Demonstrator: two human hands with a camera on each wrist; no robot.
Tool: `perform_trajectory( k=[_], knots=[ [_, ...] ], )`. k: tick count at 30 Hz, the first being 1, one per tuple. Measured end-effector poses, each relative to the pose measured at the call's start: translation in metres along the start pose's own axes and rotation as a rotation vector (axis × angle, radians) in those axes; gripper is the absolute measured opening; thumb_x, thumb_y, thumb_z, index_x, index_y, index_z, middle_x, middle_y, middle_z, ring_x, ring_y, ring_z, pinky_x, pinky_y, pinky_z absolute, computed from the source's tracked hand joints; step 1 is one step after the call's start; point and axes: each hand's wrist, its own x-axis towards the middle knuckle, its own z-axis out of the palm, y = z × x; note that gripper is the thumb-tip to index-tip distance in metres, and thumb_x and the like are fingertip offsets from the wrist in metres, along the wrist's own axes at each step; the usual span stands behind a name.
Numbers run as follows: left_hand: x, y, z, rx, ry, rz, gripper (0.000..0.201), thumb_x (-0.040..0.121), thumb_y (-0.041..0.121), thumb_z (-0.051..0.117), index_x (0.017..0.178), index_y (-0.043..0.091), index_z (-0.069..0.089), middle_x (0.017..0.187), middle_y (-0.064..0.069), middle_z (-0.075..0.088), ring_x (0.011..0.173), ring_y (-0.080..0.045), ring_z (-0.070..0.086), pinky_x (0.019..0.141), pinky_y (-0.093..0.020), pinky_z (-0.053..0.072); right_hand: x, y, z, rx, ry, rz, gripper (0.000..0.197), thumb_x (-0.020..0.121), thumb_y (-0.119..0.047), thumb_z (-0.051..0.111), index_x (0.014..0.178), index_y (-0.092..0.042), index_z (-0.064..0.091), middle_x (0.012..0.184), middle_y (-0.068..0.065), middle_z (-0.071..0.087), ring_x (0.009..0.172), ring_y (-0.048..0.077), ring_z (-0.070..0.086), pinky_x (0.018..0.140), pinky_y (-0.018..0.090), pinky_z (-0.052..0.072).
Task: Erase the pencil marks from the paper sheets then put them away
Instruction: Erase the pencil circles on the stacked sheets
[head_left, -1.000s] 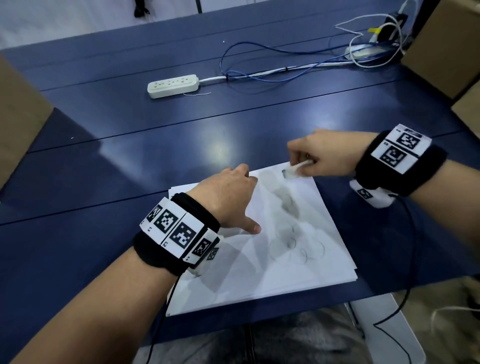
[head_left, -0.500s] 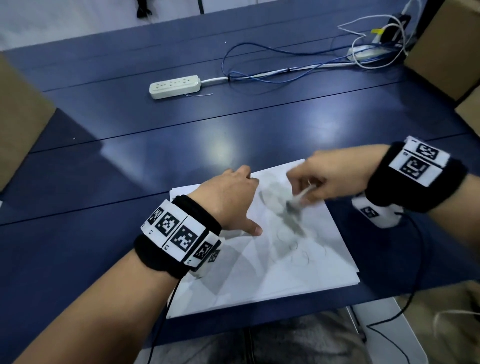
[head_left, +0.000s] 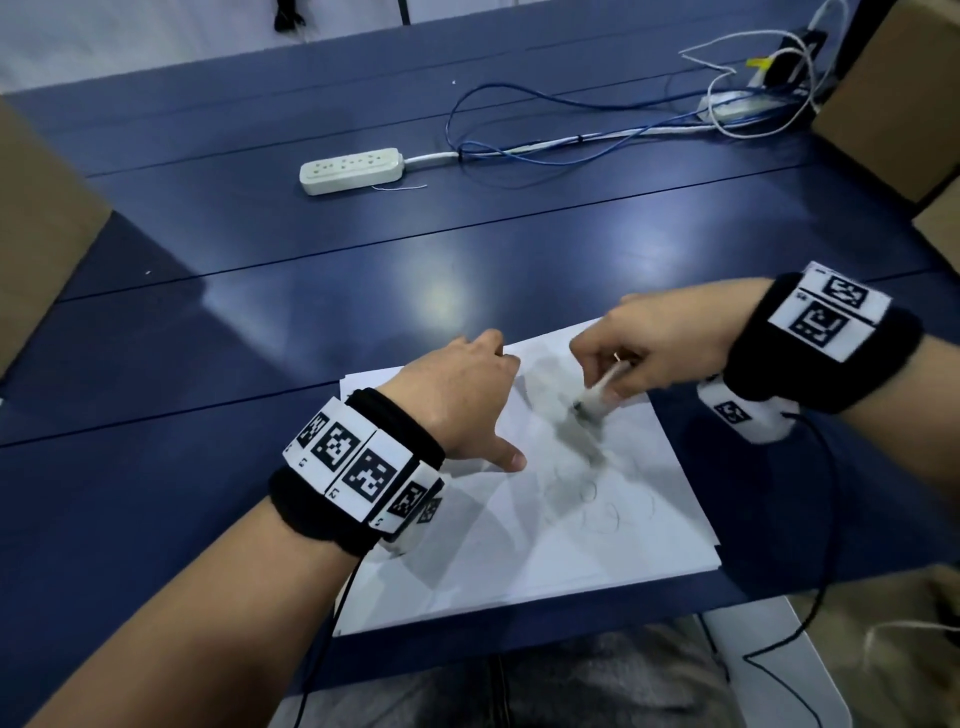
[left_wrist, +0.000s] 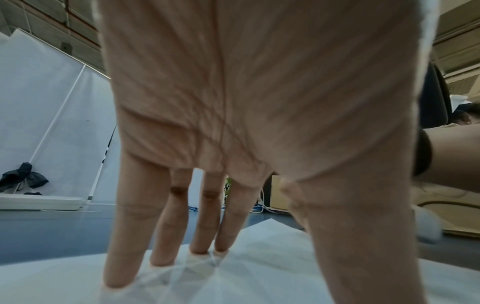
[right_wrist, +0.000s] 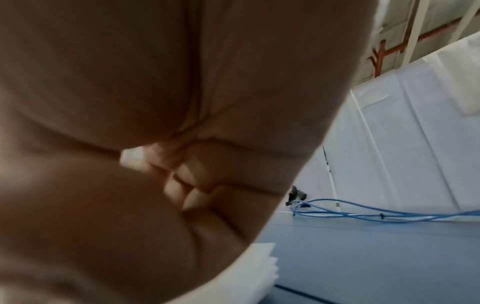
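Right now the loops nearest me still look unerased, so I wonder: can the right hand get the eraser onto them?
Probably yes: the right hand holds the eraser just beyond the pencil marks, with bare paper between.

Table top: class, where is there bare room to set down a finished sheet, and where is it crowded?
Bare table lies left of the paper stack, and between the stack and the power strip. The far right corner is crowded with cables and cardboard boxes.
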Motion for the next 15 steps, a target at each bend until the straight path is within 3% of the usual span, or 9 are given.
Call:
perform_trajectory(
  k=[4, 10, 13, 15],
  knots=[
    [-0.001, 0.000, 0.000, -0.002, 0.004, 0.002, 0.086, 0.070, 0.068, 0.072, 0.136, 0.020, 0.048, 0.126, 0.003, 0.042, 0.112, -0.020, 0.046, 0.082, -0.035, 0.048, 0.011, 0.014, -0.011, -0.095, 0.208, 0.094, 0.014, 0.086, -0.033, 0.065, 0.096, -0.025, 0.059, 0.082, -0.007, 0.068, 0.079, 0.019, 0.063, 0.074, 0.037, 0.051],
    [0.000, -0.001, 0.002, 0.000, 0.004, -0.001, 0.084, 0.071, 0.068, 0.071, 0.134, 0.018, 0.049, 0.125, 0.002, 0.042, 0.111, -0.020, 0.047, 0.077, -0.033, 0.045, -0.013, -0.007, 0.013, 0.081, -0.088, -0.004, 0.011, 0.086, -0.034, 0.069, 0.092, -0.028, 0.062, 0.074, -0.019, 0.065, 0.057, 0.008, 0.058, 0.061, 0.033, 0.053],
    [-0.001, -0.001, 0.001, -0.002, 0.007, 0.004, 0.082, 0.070, 0.067, 0.072, 0.132, 0.020, 0.050, 0.121, 0.002, 0.042, 0.108, -0.020, 0.047, 0.077, -0.033, 0.046, 0.000, 0.003, 0.002, -0.017, 0.109, 0.053, 0.016, 0.085, -0.039, 0.064, 0.096, -0.027, 0.062, 0.083, -0.011, 0.066, 0.069, 0.012, 0.060, 0.069, 0.035, 0.052],
    [-0.001, 0.000, 0.001, -0.001, 0.012, 0.004, 0.084, 0.070, 0.068, 0.072, 0.134, 0.019, 0.049, 0.122, 0.003, 0.043, 0.110, -0.020, 0.047, 0.079, -0.035, 0.048, 0.003, 0.009, -0.007, -0.069, 0.218, 0.117, 0.034, 0.081, -0.050, 0.054, 0.099, -0.022, 0.061, 0.084, -0.006, 0.067, 0.073, 0.012, 0.058, 0.073, 0.036, 0.050]
  ],
)
